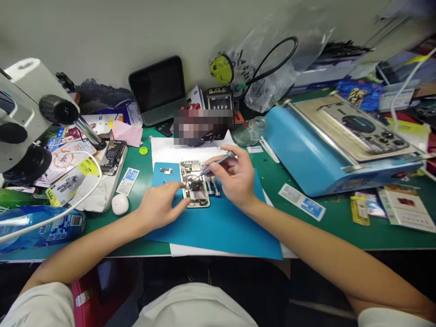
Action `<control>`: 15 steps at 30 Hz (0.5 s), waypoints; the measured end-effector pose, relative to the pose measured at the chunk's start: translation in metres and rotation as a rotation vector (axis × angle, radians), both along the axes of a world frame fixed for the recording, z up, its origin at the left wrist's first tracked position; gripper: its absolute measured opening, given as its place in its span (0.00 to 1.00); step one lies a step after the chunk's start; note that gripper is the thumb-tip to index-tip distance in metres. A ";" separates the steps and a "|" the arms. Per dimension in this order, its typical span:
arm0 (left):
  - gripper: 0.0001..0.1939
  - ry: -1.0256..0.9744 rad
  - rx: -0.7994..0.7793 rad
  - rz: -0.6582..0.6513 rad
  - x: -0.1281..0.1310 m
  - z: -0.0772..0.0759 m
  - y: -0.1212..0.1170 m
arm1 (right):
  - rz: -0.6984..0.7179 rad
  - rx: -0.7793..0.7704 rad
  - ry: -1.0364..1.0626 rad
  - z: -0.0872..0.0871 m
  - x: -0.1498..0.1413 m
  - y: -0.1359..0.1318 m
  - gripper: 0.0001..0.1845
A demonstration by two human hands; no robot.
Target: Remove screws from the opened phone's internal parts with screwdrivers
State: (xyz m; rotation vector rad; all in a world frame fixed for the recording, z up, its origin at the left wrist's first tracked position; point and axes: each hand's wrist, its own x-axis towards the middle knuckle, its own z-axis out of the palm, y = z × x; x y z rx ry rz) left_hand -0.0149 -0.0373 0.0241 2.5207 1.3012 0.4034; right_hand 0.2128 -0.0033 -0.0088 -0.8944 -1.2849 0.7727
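An opened phone [198, 196] lies upright on a blue mat [218, 229], its inner parts bare. My left hand [160, 202] rests at the phone's left edge, thumb and forefinger spread apart and touching its side. Between the fingers of my right hand [238, 179] is a slim grey screwdriver [221, 160], slanting down to the left. Its tip is over the upper middle of the phone, near a dark part; whether it touches is too small to tell. More screwdrivers [214, 186] lie just right of the phone, partly behind my right hand. A small metal part [166, 171] sits left of it.
At left stand a microscope [57, 109], a white earbud case [120, 204] and another opened phone [114, 156]. A blue machine [296, 150] bearing a phone back [363, 127] fills the right. Behind are a glass jar [250, 131] and a dark tablet [157, 88].
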 end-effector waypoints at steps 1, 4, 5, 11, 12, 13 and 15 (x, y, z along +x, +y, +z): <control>0.16 0.013 0.028 0.013 0.003 0.000 0.004 | -0.048 0.021 0.039 -0.002 0.001 0.000 0.22; 0.15 -0.017 0.078 0.020 0.011 -0.005 0.013 | -0.089 0.072 0.076 -0.006 0.001 -0.003 0.22; 0.16 -0.051 0.097 0.018 0.012 -0.008 0.014 | -0.085 0.089 0.076 -0.007 0.001 -0.005 0.22; 0.18 -0.223 0.231 -0.051 0.008 -0.026 0.015 | 0.007 0.086 0.066 -0.010 0.000 -0.019 0.22; 0.19 -0.228 0.235 -0.066 0.007 -0.027 0.016 | 0.025 0.085 0.069 -0.011 0.000 -0.020 0.22; 0.19 -0.226 0.234 -0.078 0.007 -0.029 0.016 | 0.042 0.083 0.070 -0.011 0.000 -0.021 0.22; 0.20 -0.214 0.223 -0.093 0.006 -0.031 0.018 | 0.068 0.072 0.063 -0.013 -0.001 -0.022 0.22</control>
